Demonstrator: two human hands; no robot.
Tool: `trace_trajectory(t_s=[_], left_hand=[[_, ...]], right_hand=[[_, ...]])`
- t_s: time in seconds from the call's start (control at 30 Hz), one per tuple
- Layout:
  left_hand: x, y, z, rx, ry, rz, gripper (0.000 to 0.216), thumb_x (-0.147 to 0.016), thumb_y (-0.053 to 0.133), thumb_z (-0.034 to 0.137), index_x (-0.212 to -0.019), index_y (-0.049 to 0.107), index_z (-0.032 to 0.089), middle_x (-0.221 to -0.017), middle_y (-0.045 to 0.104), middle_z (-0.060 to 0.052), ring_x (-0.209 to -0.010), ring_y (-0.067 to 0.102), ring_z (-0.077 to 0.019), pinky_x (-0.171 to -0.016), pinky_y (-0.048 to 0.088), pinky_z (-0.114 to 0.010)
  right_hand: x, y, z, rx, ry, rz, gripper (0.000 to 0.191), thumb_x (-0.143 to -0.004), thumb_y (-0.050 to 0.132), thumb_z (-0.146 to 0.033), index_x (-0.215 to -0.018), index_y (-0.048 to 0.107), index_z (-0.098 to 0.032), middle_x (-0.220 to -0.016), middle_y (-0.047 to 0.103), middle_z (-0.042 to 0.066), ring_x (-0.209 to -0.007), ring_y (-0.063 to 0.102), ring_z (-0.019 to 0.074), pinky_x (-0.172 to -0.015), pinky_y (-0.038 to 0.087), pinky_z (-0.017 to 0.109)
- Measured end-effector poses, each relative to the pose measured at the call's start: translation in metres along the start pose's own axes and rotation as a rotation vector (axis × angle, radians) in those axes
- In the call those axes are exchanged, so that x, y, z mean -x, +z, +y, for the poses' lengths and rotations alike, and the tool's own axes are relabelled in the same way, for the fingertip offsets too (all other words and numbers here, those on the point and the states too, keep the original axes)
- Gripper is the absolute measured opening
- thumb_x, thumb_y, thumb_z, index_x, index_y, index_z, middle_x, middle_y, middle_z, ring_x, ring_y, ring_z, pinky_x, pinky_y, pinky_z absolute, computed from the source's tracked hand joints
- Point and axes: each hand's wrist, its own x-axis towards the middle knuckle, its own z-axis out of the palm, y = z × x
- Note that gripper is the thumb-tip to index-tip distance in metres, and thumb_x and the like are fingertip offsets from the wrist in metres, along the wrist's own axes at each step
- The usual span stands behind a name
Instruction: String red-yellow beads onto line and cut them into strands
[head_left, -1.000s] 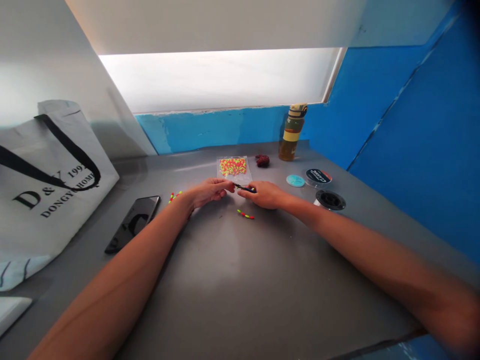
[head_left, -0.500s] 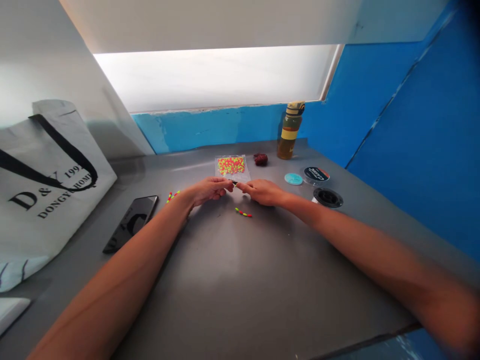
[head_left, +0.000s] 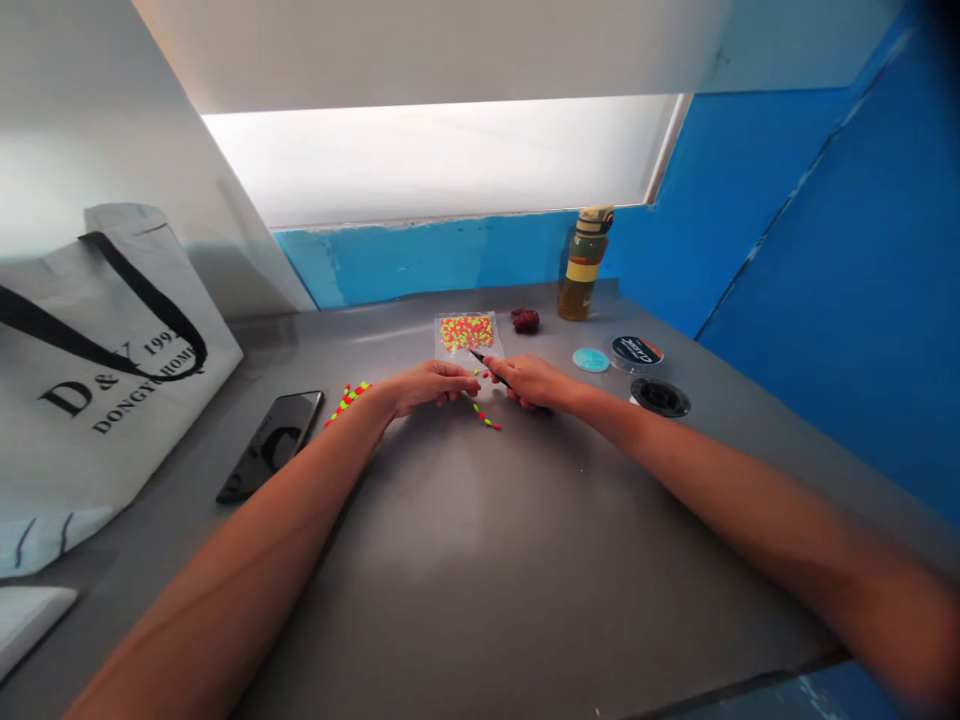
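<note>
Left hand [head_left: 435, 388]: grip curled, fingers closed toward the palm, above the middle of the surface [head_left: 487, 570]; anything held hidden, so hold on an object impossible to confirm.

Right hand [head_left: 529, 382]: grip clenched on the tool, thumb and fingers around the rear of the shaft.

Tool [head_left: 489, 366]: slim, dark, exact type unclear; tip angled toward the left hand, just above the clear bag.

Bead string [head_left: 484, 415]: red and yellow, lying just below the gap between the hands, apparently on the surface.

Second bead string [head_left: 346, 403]: similar colours, left of the left wrist, on the surface.

Handling: strings likely light, thin and flexible, with small, easily rolled beads; safest hold at one end, between fingertips. Tool likely stiff, best held by its shaft.

Rest: clear bag [head_left: 465, 335] of neon beads, dark red lump [head_left: 526, 320], bottle [head_left: 583, 265], blue disc [head_left: 591, 360] and spools [head_left: 636, 351] along the back and right edges; phone [head_left: 270, 447] and tote bag [head_left: 97, 390] at left.
</note>
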Motion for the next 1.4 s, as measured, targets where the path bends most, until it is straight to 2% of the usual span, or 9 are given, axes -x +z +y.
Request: trace_trajectory(t_s=[0.2,0.47,0.67,0.9,1.0,1.13,1.23,1.3,1.4], left_hand=[[-0.003,-0.002,-0.002,0.075,-0.035,0.049,0.043,-0.072,0.080,0.045,-0.108,0.077,0.023,-0.103,0.073,-0.007,-0.071,0.053,-0.0116,-0.056,0.029,-0.025],[-0.001,-0.002,0.002,0.018,-0.020,-0.024,0.050,-0.072,0.080,0.044,-0.118,0.074,0.025,-0.106,0.075,-0.008,-0.081,0.059,-0.0165,-0.059,0.032,-0.026],[0.000,0.001,0.006,-0.077,-0.030,-0.037,0.051,-0.071,0.080,0.048,-0.115,0.075,0.024,-0.099,0.074,-0.006,-0.076,0.057,-0.0150,-0.061,0.034,-0.027],[0.000,0.004,0.007,-0.072,0.002,-0.080,0.047,-0.073,0.080,0.046,-0.114,0.075,0.023,-0.086,0.070,-0.003,-0.068,0.050,-0.0123,-0.058,0.030,-0.026],[0.001,0.003,0.007,-0.035,0.001,-0.079,0.051,-0.073,0.080,0.046,-0.118,0.073,0.024,-0.093,0.071,-0.005,-0.069,0.050,-0.0118,-0.058,0.030,-0.025],[0.001,0.002,0.006,0.095,-0.040,0.037,0.050,-0.081,0.071,0.052,-0.120,0.070,0.021,-0.108,0.071,-0.009,-0.068,0.052,-0.0101,-0.056,0.032,-0.023],[-0.003,0.007,0.004,0.119,-0.100,0.211,0.043,-0.086,0.065,0.049,-0.115,0.069,0.017,-0.098,0.070,-0.009,-0.061,0.050,-0.0093,-0.053,0.031,-0.023],[-0.007,0.012,0.002,-0.008,-0.072,0.257,0.038,-0.087,0.063,0.043,-0.113,0.069,0.016,-0.091,0.069,-0.008,-0.058,0.049,-0.0099,-0.054,0.032,-0.024],[-0.011,0.018,-0.001,-0.292,0.050,0.334,0.037,-0.089,0.061,0.039,-0.115,0.071,0.015,-0.084,0.068,-0.006,-0.064,0.053,-0.0133,-0.061,0.037,-0.025]], right_hand=[[0.005,-0.001,-0.004,-0.023,-0.028,0.010,0.068,-0.097,0.024,-0.072,-0.086,0.064,-0.019,-0.064,0.061,0.005,-0.051,0.055,0.0177,-0.053,0.039,0.029],[0.004,0.001,0.000,0.005,-0.045,0.058,0.071,-0.095,0.024,-0.075,-0.078,0.064,-0.019,-0.060,0.059,0.006,-0.057,0.055,0.0196,-0.057,0.039,0.030],[0.005,-0.001,0.001,-0.055,-0.047,0.039,0.070,-0.096,0.024,-0.074,-0.080,0.062,-0.018,-0.061,0.059,0.004,-0.050,0.053,0.0161,-0.052,0.037,0.028],[0.006,-0.002,0.000,-0.129,-0.031,0.012,0.066,-0.096,0.028,-0.073,-0.075,0.058,-0.018,-0.058,0.058,0.003,-0.046,0.051,0.0138,-0.050,0.038,0.027],[0.009,-0.005,-0.002,-0.172,-0.053,0.012,0.064,-0.097,0.030,-0.071,-0.076,0.057,-0.017,-0.061,0.060,0.003,-0.046,0.052,0.0122,-0.049,0.038,0.025],[0.009,-0.004,0.002,-0.188,-0.042,0.027,0.059,-0.098,0.036,-0.067,-0.074,0.055,-0.017,-0.062,0.060,0.003,-0.045,0.053,0.0109,-0.046,0.038,0.023],[0.003,0.001,0.010,-0.194,-0.044,0.028,0.045,-0.096,0.049,-0.058,-0.079,0.057,-0.018,-0.064,0.062,0.002,-0.044,0.053,0.0108,-0.044,0.037,0.023],[-0.001,0.003,0.014,-0.186,-0.041,0.031,0.039,-0.095,0.053,-0.053,-0.079,0.057,-0.018,-0.064,0.062,0.002,-0.044,0.053,0.0106,-0.043,0.036,0.023],[-0.004,0.004,0.016,-0.171,-0.036,0.037,0.034,-0.096,0.053,-0.047,-0.078,0.056,-0.018,-0.064,0.063,0.003,-0.044,0.054,0.0107,-0.043,0.036,0.023]])
